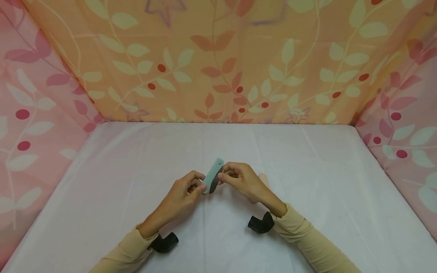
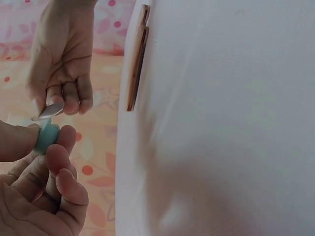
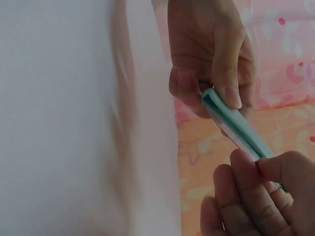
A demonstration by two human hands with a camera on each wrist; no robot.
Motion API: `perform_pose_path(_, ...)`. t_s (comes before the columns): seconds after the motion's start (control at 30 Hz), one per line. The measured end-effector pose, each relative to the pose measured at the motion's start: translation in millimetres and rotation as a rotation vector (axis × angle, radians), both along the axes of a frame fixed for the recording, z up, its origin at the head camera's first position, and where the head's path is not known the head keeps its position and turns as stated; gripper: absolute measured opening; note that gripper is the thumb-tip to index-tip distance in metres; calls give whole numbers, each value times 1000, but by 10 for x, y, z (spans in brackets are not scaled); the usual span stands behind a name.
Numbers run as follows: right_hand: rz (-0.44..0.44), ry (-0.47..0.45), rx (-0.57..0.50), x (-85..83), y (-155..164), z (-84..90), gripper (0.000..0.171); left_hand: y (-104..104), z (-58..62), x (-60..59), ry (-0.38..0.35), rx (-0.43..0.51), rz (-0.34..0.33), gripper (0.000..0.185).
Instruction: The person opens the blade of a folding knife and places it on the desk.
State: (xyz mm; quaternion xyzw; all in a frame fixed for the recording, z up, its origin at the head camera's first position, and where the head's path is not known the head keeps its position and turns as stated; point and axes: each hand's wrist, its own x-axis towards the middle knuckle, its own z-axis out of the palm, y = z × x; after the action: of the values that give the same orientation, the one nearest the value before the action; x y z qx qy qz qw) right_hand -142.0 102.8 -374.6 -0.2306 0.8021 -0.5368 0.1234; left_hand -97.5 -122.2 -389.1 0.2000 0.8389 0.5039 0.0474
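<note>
Your two wrist cameras sit closest to the lens, black housings strapped at each cuff, and just beyond them your hands meet over the middle of the white-covered bench [image 1: 324,178]. Between them is a folding knife [image 1: 213,176] with a pale green handle, held clear of the cloth and tilted, its far end pointing up and away from you. A grey blade [image 1: 215,182] shows along the handle's right edge, partly swung out.

Your left hand [image 1: 182,195] is clenched round the near end of the handle: thumb on one flat side, curled fingers behind it, as the left wrist view shows. Your right hand [image 1: 240,178] pinches the blade, thumb and forefinger on its flat faces, with the other fingers tucked under.

To do this well, I would keep the left grip firm and low on the handle so your fingertips stay out of the slot seen in the right wrist view. Hold the blade only by its flats, never across the edge, and turn it about the pivot in one slow, even swing rather than a jerk. Keep the edge facing away from both palms, and keep the work over the bench so a slip lands on cloth.

Just beyond your right hand lies a slim wooden stick [image 1: 263,178], partly hidden; it looks like two thin strips side by side in the left wrist view. Leaf-patterned curtains [image 1: 218,60] in orange and pink close off the bench on three sides.
</note>
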Motion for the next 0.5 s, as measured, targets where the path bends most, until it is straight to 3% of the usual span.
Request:
perform_pose_path(0.17,4,9,2,-21,23,25,16,-3,32,-2,-16,13,18,21)
perform_pose_path(0.5,-1,-80,-44,21,-19,51,22,-16,39,11,-54,41,52,20)
